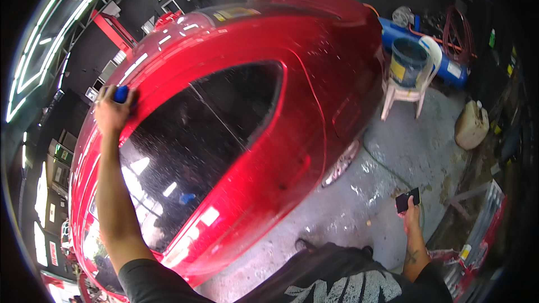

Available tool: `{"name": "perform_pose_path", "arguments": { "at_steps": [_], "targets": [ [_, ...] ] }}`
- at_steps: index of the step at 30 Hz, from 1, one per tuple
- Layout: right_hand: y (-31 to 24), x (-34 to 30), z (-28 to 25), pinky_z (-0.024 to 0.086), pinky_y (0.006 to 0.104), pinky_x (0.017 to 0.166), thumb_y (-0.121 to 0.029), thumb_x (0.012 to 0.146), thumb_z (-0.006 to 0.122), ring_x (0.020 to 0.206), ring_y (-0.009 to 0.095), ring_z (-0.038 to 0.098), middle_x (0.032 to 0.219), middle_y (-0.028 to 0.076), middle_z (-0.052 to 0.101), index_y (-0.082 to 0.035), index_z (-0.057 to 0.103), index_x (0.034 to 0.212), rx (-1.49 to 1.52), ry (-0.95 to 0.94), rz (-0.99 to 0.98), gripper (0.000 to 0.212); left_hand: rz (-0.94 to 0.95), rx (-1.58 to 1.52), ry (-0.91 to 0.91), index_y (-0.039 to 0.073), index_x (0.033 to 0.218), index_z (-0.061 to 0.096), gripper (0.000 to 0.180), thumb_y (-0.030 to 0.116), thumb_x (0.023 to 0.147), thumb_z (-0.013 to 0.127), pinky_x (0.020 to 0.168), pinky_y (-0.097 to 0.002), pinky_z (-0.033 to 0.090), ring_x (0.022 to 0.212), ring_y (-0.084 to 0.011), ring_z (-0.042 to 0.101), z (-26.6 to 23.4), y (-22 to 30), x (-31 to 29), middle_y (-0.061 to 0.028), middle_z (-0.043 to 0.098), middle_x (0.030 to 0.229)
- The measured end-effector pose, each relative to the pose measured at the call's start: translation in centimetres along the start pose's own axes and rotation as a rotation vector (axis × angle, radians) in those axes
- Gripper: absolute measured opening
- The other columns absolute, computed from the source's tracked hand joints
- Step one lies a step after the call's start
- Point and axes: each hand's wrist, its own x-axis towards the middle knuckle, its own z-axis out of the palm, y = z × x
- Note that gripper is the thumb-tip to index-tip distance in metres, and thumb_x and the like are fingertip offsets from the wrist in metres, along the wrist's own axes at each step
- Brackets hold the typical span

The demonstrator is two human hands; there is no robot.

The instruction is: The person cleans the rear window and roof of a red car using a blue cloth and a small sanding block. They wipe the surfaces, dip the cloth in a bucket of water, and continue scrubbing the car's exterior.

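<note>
A glossy red car [252, 168] with droplets on its body and dark side window [208, 106] fills the middle and left. My left arm reaches up over it, and my left hand [112, 113] is closed round a small blue block [120, 94], at the roof edge above the window. Whether that block is a sponge or a clay pad I cannot make out. Low on the right, away from the car, my right hand [412, 213] grips a flat black rectangular pad [406, 200], held over the floor.
A white plastic chair [405, 94] bears a dark bucket [408, 62] beyond the car's end. Behind it lies a blue tank [452, 70]. A dirty jug [471, 125] stands on the right, and a thin green hose [387, 167] crosses the wet grey floor [359, 213].
</note>
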Motion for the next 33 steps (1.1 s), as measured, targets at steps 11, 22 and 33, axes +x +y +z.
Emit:
{"name": "perform_pose_path", "arguments": {
  "at_steps": [11, 22, 33],
  "targets": [
    [-38.7, -7.3, 45.2, 0.055, 0.0392, 0.100, -0.034, 0.115, 0.063, 0.113, 0.028, 0.074, 0.127, 0.015, 0.078, -0.006, 0.060, 0.157, -0.120, -0.252, -1.132, 0.051, 0.406, -0.308, -0.200, 0.020, 0.121, 0.083, 0.037, 0.039, 0.089, 0.082, 0.112, -0.0501, 0.055, 0.128, -0.0352, 0.071, 6.1, 24.0, 9.6, -0.0117, 0.075, 0.137],
    [-43.0, -12.2, 61.9, 0.045, 0.0552, 0.115, -0.004, 0.080, 0.074, 0.146, 0.032, 0.060, 0.151, 0.013, 0.067, -0.007, 0.065, 0.146, -0.366, -0.017, -2.059, 0.066, -0.179, -0.213, -0.086, 0.004, 0.116, 0.078, 0.037, 0.035, 0.096, 0.079, 0.090, -0.0496, 0.059, 0.096, -0.0411, 0.077, 3.9, -1.9, 2.2, -0.0231, 0.078, 0.102],
    [-45.9, -11.2, 64.2, 0.058, 0.0565, 0.087, -0.011, 0.096, 0.068, 0.100, 0.039, 0.074, 0.104, 0.014, 0.074, -0.007, 0.075, 0.114, -0.216, 0.096, -1.930, 0.020, -0.292, 0.004, 0.129, 0.003, 0.097, 0.067, 0.035, 0.035, 0.098, 0.079, 0.090, -0.0534, 0.054, 0.099, -0.0441, 0.069, 0.2, -16.2, -8.9, -0.0185, 0.068, 0.104]
  ]
}}
